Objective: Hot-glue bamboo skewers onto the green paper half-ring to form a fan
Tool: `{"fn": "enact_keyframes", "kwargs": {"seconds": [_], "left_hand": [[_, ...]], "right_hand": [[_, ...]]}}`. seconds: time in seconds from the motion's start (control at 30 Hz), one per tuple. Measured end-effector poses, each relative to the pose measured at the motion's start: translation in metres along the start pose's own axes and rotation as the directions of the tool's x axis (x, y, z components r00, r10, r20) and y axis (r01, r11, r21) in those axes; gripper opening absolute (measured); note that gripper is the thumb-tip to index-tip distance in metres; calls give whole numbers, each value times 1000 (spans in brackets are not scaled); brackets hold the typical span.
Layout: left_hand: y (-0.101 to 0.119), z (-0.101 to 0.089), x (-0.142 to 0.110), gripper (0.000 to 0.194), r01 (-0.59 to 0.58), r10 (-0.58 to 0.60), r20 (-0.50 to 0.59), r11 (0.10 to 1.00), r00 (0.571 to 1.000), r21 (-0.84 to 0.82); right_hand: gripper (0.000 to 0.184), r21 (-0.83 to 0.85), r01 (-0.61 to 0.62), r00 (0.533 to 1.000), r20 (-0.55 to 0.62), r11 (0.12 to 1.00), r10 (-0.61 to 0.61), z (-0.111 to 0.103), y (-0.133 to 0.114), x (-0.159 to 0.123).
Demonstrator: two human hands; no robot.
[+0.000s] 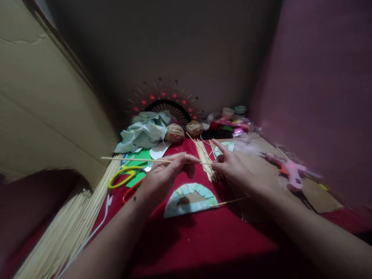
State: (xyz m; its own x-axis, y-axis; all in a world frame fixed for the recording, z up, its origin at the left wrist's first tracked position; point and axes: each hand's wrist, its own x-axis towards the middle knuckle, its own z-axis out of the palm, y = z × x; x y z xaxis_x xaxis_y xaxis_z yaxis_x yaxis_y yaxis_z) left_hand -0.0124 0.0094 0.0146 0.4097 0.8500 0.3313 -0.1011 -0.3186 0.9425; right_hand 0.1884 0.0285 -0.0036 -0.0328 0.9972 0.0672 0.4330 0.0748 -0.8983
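Observation:
A thin wooden stick (130,159) lies across my left hand (171,170), whose thumb and fingers close around it. The stick's right end reaches the fingertips of my right hand (229,162), which pinch it; the index finger points up. Under both hands, on the red cloth, lies a half-ring shape wrapped in pale green-blue fabric (186,191). Another stick (232,201) runs from its right corner toward my right forearm. Behind my right hand are a pile of short sticks (203,153) and a second fabric-wrapped piece (229,146), partly hidden.
Long sticks (64,224) lie at left, near yellow-handled scissors (120,176) and green sheets (139,174). Twine balls (174,133), crumpled fabric (145,130) and a flower-decorated fan shape (162,97) stand behind. A pink glue gun (292,172) rests on cardboard (261,162) at right.

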Motion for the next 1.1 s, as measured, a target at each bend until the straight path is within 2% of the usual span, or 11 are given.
{"fn": "enact_keyframes", "kwargs": {"seconds": [0.1, 0.2, 0.27, 0.3, 0.37, 0.5, 0.73, 0.83, 0.93, 1.03, 1.1], "left_hand": [[1, -4, 2, 34, -42, 32, -72, 990, 997, -135], [1, -5, 4, 36, -61, 34, -134, 978, 990, -198], [1, -5, 5, 35, -33, 8, -113, 976, 994, -217], [1, -5, 5, 34, -18, -4, -98, 975, 995, -222], [1, -5, 5, 34, 4, -20, -69, 973, 997, -230], [3, -5, 4, 34, 3, -18, -58, 968, 998, -252], [1, -6, 4, 31, 134, -153, -44, 946, 987, -296], [0, -7, 4, 31, 159, -187, -60, 935, 981, -316], [0, -8, 6, 32, 169, -209, -96, 933, 973, -319], [0, -8, 8, 31, 179, -227, -133, 936, 965, -302], [1, -9, 8, 31, 191, -239, -139, 936, 961, -294]], "right_hand": [[64, -271, 114, 990, -54, 956, -133, -3, 11, 5], [32, -342, 266, 920, -188, 901, -343, -6, 13, 4], [15, -237, 348, 873, -269, 907, -406, -9, 9, 0], [10, -134, 376, 874, -278, 917, -399, -9, 6, -3], [7, 136, 374, 912, -236, 917, -337, -10, -1, -10], [14, 542, 197, 979, -61, 817, -196, -9, -11, -21], [21, 696, 101, 990, -1, 710, -140, -8, -10, -32], [21, 655, 133, 989, -43, 744, -140, -15, -3, -40], [19, 502, 190, 978, -174, 844, -117, -35, 14, -54], [17, 117, 91, 928, -371, 989, -42, -67, 41, -70], [18, -127, -27, 868, -495, 991, -40, -91, 60, -80]]}}
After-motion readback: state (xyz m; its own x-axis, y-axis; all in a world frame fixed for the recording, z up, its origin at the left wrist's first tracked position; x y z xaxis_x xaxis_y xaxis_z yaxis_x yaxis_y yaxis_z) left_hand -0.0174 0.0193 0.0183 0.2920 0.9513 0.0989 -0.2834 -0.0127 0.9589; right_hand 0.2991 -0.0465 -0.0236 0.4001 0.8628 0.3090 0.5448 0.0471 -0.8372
